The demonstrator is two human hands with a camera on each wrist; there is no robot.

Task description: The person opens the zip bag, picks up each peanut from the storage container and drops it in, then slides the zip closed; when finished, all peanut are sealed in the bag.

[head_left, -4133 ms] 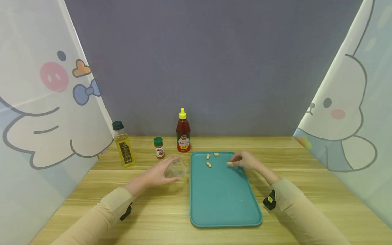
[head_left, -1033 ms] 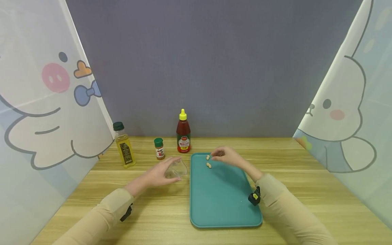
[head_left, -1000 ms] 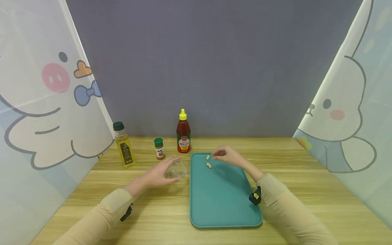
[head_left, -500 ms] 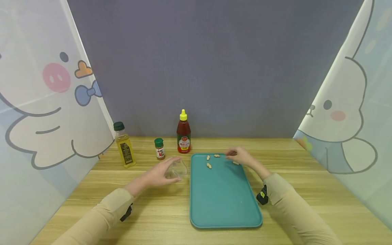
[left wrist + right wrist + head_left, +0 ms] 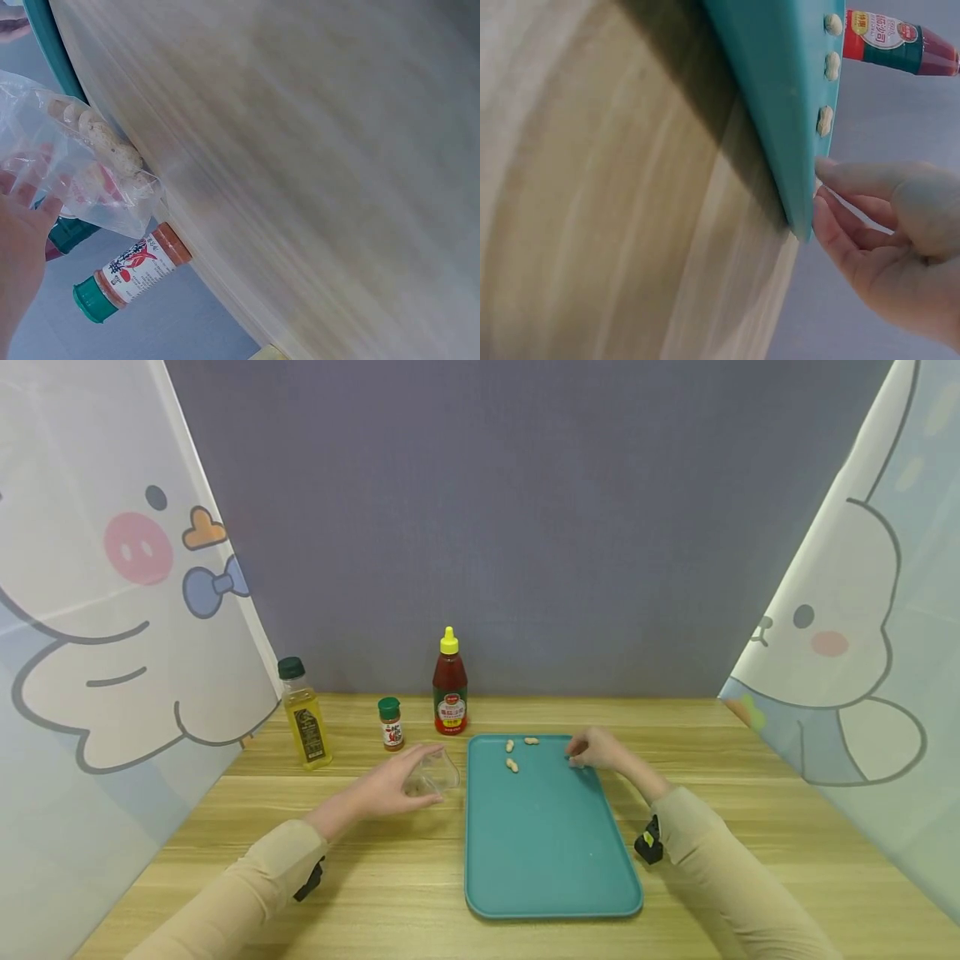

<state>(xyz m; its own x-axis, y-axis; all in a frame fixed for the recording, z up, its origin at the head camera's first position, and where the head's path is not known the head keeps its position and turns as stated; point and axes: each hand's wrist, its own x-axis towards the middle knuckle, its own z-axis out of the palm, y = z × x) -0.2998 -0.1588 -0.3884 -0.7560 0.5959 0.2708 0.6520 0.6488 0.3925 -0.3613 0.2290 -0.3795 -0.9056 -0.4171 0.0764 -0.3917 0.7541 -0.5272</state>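
Note:
My left hand (image 5: 390,787) holds a clear plastic bag (image 5: 441,771) beside the tray's left edge, its thumb and fingers spread around the bag. In the left wrist view several peanuts (image 5: 101,139) lie inside the bag. At the far right corner of the teal tray (image 5: 551,843), my right hand (image 5: 603,753) has its thumb and fingertips together on a peanut, mostly hidden by the fingers; a pale bit of that peanut (image 5: 818,183) shows in the right wrist view. Three other peanuts, one of them a peanut (image 5: 512,765) nearest the front, lie on the tray's far left part.
Behind the tray stands a ketchup bottle (image 5: 450,689) with a yellow cap. A small spice jar (image 5: 391,724) with a green lid and an oil bottle (image 5: 306,718) stand at the left. The wooden table (image 5: 375,893) ends at a grey back panel (image 5: 480,527).
My right hand has moved right from the tray's far left peanuts to its far right corner. The peanut seen there half a second ago is now under its fingertips. My left hand stays put.

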